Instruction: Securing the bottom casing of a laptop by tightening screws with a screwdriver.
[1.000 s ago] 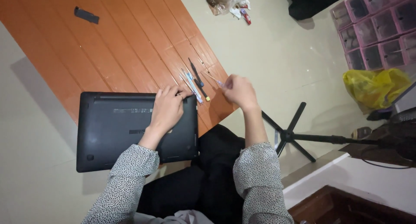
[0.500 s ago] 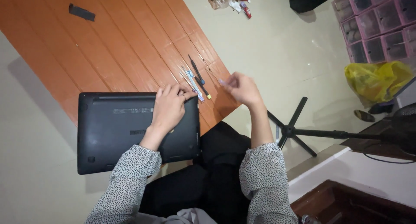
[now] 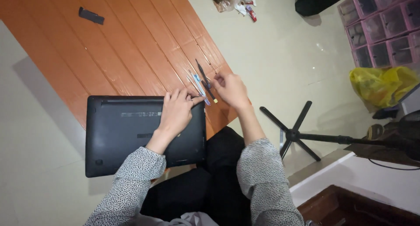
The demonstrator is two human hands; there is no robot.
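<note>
Left hand lies flat, fingers spread and open, on the upturned black laptop in the middle of the head view, pressing near the case's upper right corner and gripping nothing. Just to its right, the right hand hangs over the edge of the orange wooden table, fingers curled loosely inward at the tools; whether it has pinched anything I cannot tell from here.

Between the two hands, a small cluster of slim tools lies on the boards: a dark pair of tweezers, a pale blue-tipped stick and a thin driver with a yellowish end, all close together and slanting toward the upper left. The laptop sits at the table's lower edge, partly overhanging the person's lap.

Up in the upper left of the frame, a small black flat piece rests alone on the table. On the pale floor to the right stands a black tripod base; a yellow plastic bag sits at the right edge below pink drawer units.
</note>
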